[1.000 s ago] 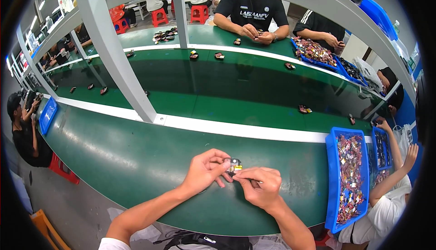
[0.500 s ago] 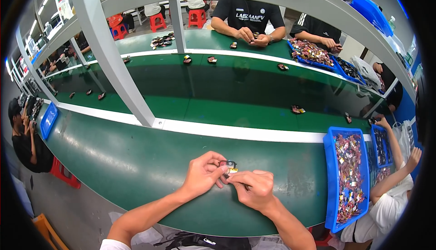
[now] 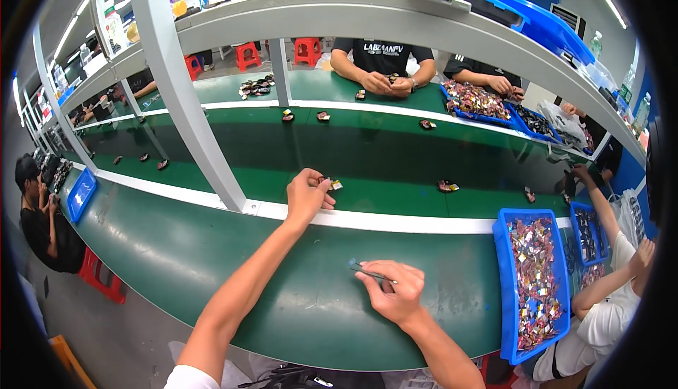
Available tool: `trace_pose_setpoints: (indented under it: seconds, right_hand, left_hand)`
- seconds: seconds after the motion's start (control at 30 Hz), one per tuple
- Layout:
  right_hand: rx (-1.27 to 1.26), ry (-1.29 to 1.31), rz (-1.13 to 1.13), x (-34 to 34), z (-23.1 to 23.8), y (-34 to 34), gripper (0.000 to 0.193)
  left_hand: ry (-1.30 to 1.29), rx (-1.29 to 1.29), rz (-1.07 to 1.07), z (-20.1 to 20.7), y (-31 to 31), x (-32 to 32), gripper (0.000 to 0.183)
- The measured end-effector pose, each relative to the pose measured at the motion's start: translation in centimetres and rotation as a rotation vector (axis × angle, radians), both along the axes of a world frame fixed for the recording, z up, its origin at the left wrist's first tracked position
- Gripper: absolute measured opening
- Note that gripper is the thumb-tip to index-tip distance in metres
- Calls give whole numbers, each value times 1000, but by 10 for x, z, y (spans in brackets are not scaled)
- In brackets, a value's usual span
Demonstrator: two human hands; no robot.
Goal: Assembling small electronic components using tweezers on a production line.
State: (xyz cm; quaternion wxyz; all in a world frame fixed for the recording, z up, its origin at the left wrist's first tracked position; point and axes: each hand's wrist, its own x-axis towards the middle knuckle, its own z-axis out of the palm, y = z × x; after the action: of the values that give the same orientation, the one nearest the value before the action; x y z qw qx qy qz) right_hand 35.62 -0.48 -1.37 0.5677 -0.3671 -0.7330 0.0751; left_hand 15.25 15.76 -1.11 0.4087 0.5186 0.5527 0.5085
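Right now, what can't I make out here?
All in the head view:
Small electronic piece: partly hidden by the left hand; grip unclear.
Thin tool: partly covered by the right hand.
Piece in the facing co-worker's hands: too small, partly covered by them.
Black item: cut off by the lower edge.

Bare left hand [image 3: 304, 195] partly hides a small black-and-yellow part [image 3: 336, 185] — below the long green table's [image 3: 304, 297] near edge, black cloth [image 3: 293, 377] is cut off.
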Motion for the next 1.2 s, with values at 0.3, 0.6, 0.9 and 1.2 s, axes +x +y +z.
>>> trace_pose_setpoints:
  seconds: [0.3, 0.6, 0.9, 1.2]
  right_hand:
    - [-31, -69, -64, -1, -3, -4, 16]
    - [-236, 39, -70, -8, -16, -6, 15]
    - [-287, 60, -41, -12, -21, -4, 17]
    - [-263, 58, -56, -9, -23, -2, 17]
  left_hand:
    - [695, 464, 98, -9, -45, 4, 18]
    - [194, 310, -516, -14, -146, 5, 22]
    - [387, 619, -424, -33, -140, 5, 22]
    - [500, 646, -383, -33, -142, 8, 12]
